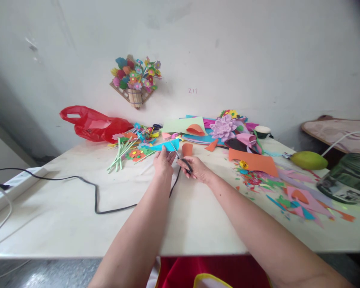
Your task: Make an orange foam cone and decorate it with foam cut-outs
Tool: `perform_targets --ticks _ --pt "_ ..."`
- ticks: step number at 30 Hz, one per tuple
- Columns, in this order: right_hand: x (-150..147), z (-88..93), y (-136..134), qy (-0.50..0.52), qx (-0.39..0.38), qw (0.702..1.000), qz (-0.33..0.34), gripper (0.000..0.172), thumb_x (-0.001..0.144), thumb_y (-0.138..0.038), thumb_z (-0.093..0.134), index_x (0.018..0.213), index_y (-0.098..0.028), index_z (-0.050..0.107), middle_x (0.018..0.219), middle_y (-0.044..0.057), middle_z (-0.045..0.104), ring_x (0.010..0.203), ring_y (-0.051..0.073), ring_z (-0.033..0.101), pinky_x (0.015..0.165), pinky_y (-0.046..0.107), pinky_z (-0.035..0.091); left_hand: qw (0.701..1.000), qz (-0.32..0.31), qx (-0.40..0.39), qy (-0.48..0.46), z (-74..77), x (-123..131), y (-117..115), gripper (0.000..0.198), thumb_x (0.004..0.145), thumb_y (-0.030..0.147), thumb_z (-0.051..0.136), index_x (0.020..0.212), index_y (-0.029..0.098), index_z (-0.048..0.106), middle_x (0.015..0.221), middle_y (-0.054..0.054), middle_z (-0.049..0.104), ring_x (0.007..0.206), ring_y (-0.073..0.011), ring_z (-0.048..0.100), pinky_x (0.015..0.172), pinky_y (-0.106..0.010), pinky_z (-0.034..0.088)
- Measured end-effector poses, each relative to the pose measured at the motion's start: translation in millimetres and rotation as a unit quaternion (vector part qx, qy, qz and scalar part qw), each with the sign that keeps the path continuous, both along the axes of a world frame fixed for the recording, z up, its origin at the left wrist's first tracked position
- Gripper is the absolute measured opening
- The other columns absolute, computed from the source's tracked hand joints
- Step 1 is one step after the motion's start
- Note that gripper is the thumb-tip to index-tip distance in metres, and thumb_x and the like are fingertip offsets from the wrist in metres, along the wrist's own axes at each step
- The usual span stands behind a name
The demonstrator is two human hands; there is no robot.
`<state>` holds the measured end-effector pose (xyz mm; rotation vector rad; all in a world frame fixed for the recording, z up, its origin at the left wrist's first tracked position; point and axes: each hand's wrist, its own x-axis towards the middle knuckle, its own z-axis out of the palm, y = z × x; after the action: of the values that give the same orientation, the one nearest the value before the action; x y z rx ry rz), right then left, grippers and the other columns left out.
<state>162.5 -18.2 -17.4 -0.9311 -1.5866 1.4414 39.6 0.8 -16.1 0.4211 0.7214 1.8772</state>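
Observation:
My left hand [163, 162] pinches a piece of blue foam sheet [169, 145] just above the white table [78, 216]. My right hand [196, 168] is closed round the black handles of a pair of scissors [180, 157], whose blades point up into the blue sheet. Both hands are close together at the middle of the table. A small orange foam piece [187, 149] lies just beyond the right hand.
A black cable [96, 196] runs across the table's left half. A red plastic bag [93, 125], foam flowers on green sticks [129, 150], stacked coloured foam sheets [195, 128], a purple flower [223, 127], scraps [288, 192], a glass jar [346, 180] and a green fruit [308, 160] surround the hands.

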Motion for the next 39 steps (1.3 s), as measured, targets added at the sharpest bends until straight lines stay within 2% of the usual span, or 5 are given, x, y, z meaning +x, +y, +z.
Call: perform_targets --ticks 14,24,39 --pt "3.5 0.2 1.4 -0.022 0.005 0.999 0.034 0.035 0.07 -0.048 0.064 0.069 -0.016 0.051 0.048 -0.006 0.051 0.032 0.004 0.042 0.024 0.014 0.019 0.999 0.004 -0.03 -0.021 6.6 -3.9 1.5 0.014 0.077 0.028 0.059 0.078 0.019 0.048 0.061 0.001 0.06 0.054 -0.0124 0.061 0.064 -0.027 0.05" --pt "5.8 5.6 -1.5 -0.024 -0.021 0.998 0.05 0.034 0.066 -0.044 0.068 0.066 -0.016 0.048 0.045 -0.006 0.05 0.03 0.004 0.04 0.024 0.014 0.017 0.999 -0.01 -0.024 -0.018 5.0 -10.2 5.6 0.012 0.073 0.027 0.059 0.076 0.017 0.051 0.062 0.0 0.06 0.054 -0.0114 0.059 0.064 -0.026 0.048" --pt "9.4 4.3 2.7 -0.055 -0.025 0.996 0.068 0.033 0.071 -0.044 0.064 0.068 -0.016 0.049 0.045 -0.006 0.049 0.03 0.003 0.039 0.024 0.013 0.019 0.999 -0.03 -0.038 -0.015 10.1 -16.5 7.0 0.009 0.078 0.024 0.054 0.073 0.016 0.053 0.06 -0.001 0.062 0.053 -0.0119 0.06 0.059 -0.024 0.048"
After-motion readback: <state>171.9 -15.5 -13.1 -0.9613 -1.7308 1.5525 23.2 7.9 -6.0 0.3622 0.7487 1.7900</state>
